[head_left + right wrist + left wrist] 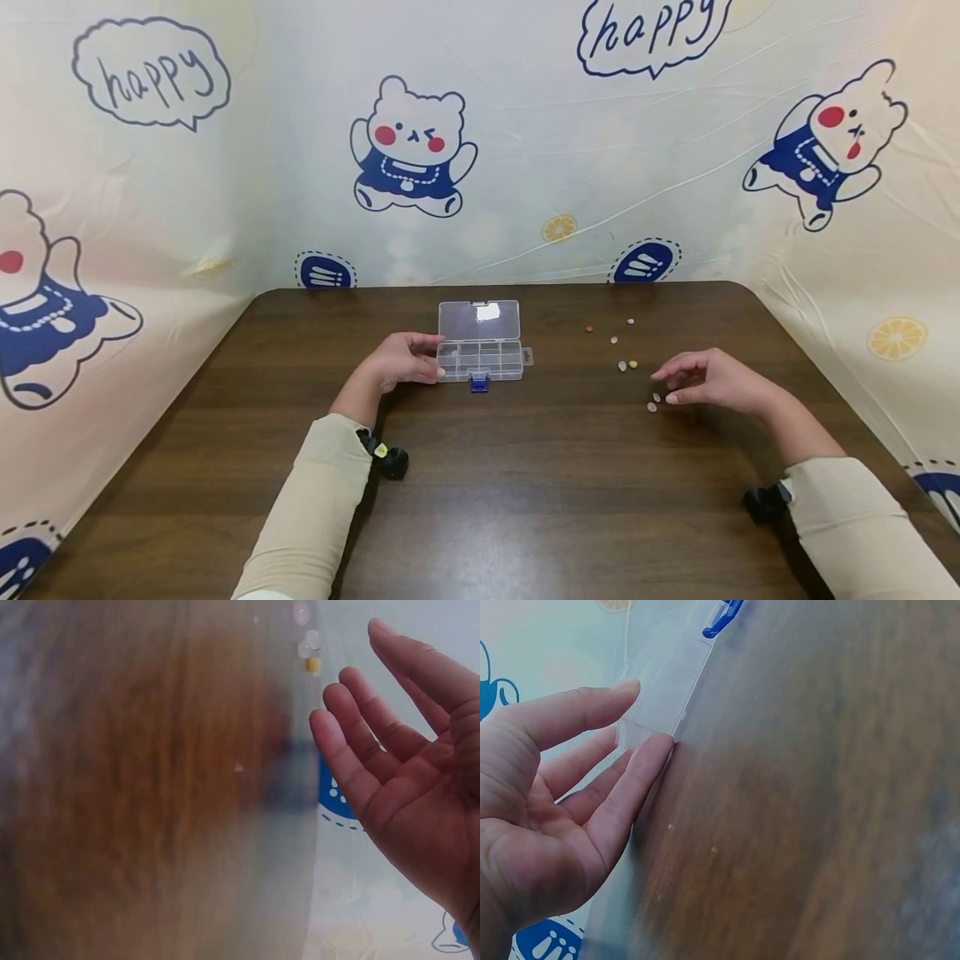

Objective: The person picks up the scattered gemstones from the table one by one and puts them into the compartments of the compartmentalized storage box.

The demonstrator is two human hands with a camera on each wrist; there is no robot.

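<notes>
My left hand [397, 361] grips a compartment box [506, 373] by its left end, lid [461, 322] raised, near the far edge of the wood-grain counter [540, 483]. Nearer the right edge lie stones [622, 366], then my right hand [708, 383], fingers relaxed, holding nothing. Bear-print sheeting [495, 183] rises beyond.

Wears long, slightly wrinkled cream sleeves [315, 508] and a black camera [393, 464] at each wrist, with a yellow-green patch [381, 451] beside the left one.

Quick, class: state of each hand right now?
Left hand: holding the clear box by its left end.
Right hand: open, holding nothing, near small pebbles.
</notes>
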